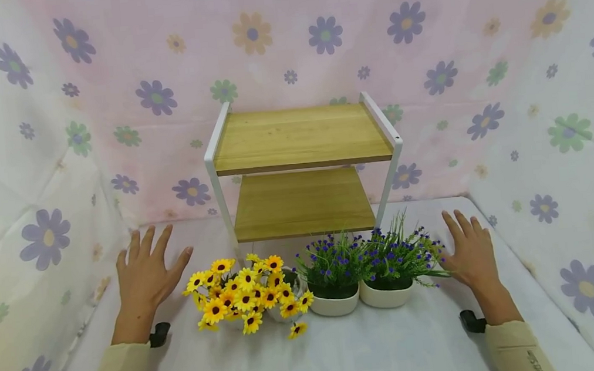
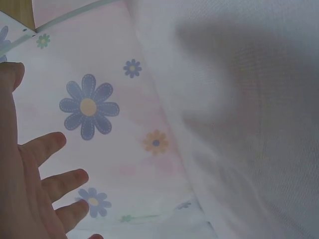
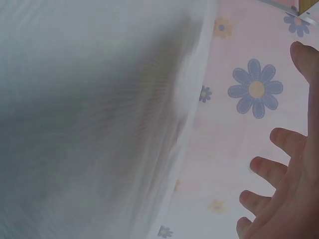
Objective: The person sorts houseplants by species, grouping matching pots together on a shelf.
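My left hand (image 1: 145, 276) is spread over the white table to the left of the plants, holding nothing. Nearest to it are yellow artificial daisies (image 1: 245, 296) in pots mostly hidden by their blooms. On the other side my right hand (image 1: 469, 253) has its fingers apart and grips nothing, close by the leaf tips of a purple-flowered plant in a white pot (image 1: 388, 296). A second purple-flowered plant in a white pot (image 1: 335, 304) stands between that one and the daisies. In the wrist views, the left hand (image 2: 30, 184) and right hand (image 3: 294, 189) show empty, extended fingers.
Behind the plants stands a two-tier shelf with a wooden top board (image 1: 300, 138), a lower board (image 1: 302, 202) and a white frame (image 1: 212, 151). Flower-print cloth (image 1: 285, 51) hangs at the back and both sides. White cloth covers the table (image 1: 344, 358).
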The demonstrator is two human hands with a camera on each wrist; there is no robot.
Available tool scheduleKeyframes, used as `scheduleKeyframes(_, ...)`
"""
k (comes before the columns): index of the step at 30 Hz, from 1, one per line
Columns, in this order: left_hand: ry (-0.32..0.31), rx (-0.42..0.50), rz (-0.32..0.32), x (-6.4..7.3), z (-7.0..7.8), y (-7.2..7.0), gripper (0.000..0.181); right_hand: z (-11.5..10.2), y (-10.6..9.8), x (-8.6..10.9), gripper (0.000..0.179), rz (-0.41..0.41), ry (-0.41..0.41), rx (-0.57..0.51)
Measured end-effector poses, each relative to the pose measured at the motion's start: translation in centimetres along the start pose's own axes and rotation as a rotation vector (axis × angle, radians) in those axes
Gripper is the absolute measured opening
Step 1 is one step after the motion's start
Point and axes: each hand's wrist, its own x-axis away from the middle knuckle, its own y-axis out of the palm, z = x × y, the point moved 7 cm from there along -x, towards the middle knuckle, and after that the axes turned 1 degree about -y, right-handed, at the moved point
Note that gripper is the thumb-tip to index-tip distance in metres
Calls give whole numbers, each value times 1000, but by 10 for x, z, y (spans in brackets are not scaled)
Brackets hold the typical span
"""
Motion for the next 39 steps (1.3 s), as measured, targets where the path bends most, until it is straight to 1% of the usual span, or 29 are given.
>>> scheduleKeyframes(4,27,32,50,-3,3,-2,78,-1,-2,-2,91,25,-13,-23)
scheduleKeyframes(11,54,90,81,-7,12,-8,74,-5,-3,0,90,29,-12,-55)
scheduleKeyframes(13,69,107,106,-7,16,-13,71,-7,-4,0,89,25,-9,-68)
scheduleKeyframes(17,124,148,198,-8,25,-27,63,-10,-6,0,88,14,-13,-91)
scheduleKeyframes(20,156,174,241,-7,32,-34,59,-10,-6,0,86,-6,0,-109)
scheduleKeyframes(24,152,206,236,-7,38,-39,56,-10,-6,1,84,-31,19,-130)
scheduleKeyframes(27,166,237,251,-6,43,-44,52,-11,-7,1,79,-36,10,-145)
scheduleKeyframes(29,193,258,280,-5,47,-50,48,-13,-7,2,76,-38,-2,-155)
scheduleKeyframes(32,251,289,336,-3,54,-58,44,-14,-8,3,74,-44,-11,-164)
scheduleKeyframes(35,309,322,377,-2,62,-64,41,-15,-10,3,71,-42,-11,-176)
scheduleKeyframes(37,343,349,392,-2,68,-68,39,-16,-11,4,69,-40,-8,-184)
scheduleKeyframes(39,369,375,393,-1,73,-71,38,-17,-11,5,68,-39,-12,-195)
